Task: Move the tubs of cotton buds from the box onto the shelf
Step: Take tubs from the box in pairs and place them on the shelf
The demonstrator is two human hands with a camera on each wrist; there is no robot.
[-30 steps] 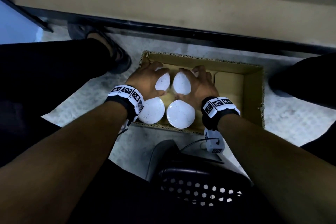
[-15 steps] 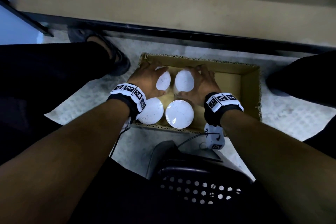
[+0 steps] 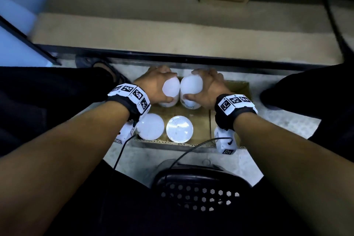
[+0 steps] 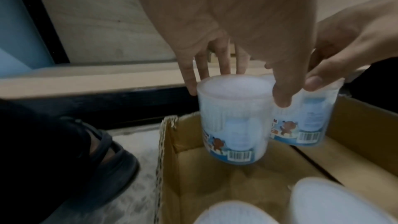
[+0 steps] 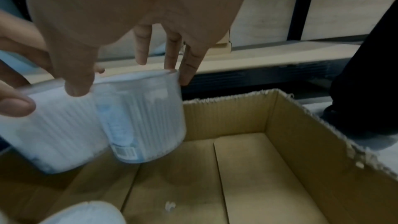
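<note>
Two tubs of cotton buds had come up off the floor of the cardboard box [image 3: 232,119] in the half-second before this moment; both had stood among the other pair on the box bottom, and now they hung side by side, touching, above its far edge. The box sat on the concrete floor [image 3: 283,126] just in front of the low wooden shelf [image 3: 172,40], whose near board lay bare behind the hands.

The left hand [image 3: 155,86] held the left tub [image 4: 234,118], fingers [image 4: 191,81] curled over the far side of the lid and thumb on the near rim, clamped on it. The right hand [image 3: 208,86] gripped the right tub [image 5: 142,118] the same way, fingers [image 5: 187,71] down its outer side and thumb across the top.

Two more tubs, the near-left tub [image 3: 151,128] and the near-right tub [image 3: 179,128], stood upright along the box's near edge, untouched.

The lift appeared clean, with neither held tub tilted far. On this evidence the task stood roughly at its midpoint: the raised pair needed only a short carry forward onto the shelf, and the near pair would follow.
</note>
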